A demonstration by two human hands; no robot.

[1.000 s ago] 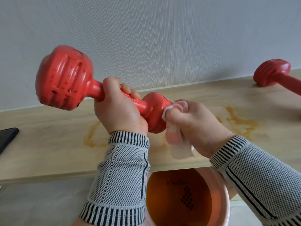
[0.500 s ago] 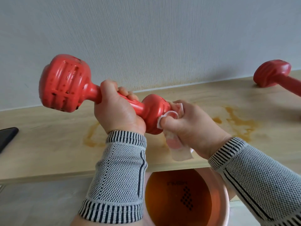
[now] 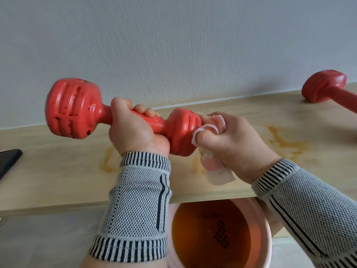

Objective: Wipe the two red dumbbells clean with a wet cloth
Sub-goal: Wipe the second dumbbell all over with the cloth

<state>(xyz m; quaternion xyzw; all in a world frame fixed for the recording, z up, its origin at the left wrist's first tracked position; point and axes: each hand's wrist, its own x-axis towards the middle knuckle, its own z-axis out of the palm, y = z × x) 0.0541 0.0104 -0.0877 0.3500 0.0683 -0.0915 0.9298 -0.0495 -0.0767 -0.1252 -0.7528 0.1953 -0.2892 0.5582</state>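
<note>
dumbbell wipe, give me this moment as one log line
left hand: grips held dumbbell handle | right hand: presses cloth on its right end | second dumbbell: on shelf

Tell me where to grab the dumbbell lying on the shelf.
Grip the shelf dumbbell by its thin handle, coming down from above. It lies on its side on the shelf, so the bulky head keeps the handle raised with room for fingers to curl under. Its far end is out of frame.
</note>
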